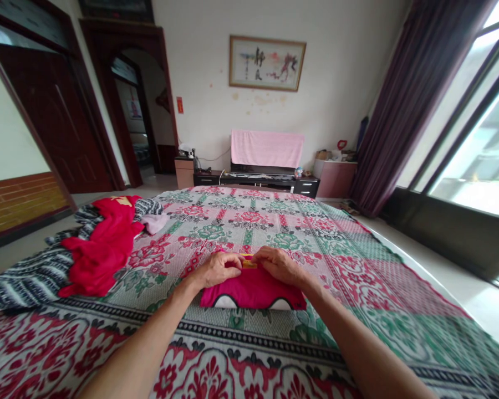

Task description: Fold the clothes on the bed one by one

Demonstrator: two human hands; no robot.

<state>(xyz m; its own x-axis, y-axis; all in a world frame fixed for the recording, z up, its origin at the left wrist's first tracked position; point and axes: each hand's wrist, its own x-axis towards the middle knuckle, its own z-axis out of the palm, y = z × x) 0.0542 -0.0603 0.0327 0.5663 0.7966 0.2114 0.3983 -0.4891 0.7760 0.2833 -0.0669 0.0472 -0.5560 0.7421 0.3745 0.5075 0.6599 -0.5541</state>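
A small magenta garment [253, 291] lies folded on the patterned bedspread [349, 277] in front of me. It has white trim at its near edge and a yellow-orange patch at its far edge. My left hand [218, 269] and my right hand [278, 265] both rest on that far edge, fingers curled and pinching the cloth on either side of the yellow patch.
A pile of clothes sits at the bed's left: a red garment [102, 244] on top of a black-and-white striped one [29, 277], with a pale pink piece [154, 223] beside it. Beyond the bed stand a low TV cabinet [258, 180] draped with a pink towel, doors left, windows right.
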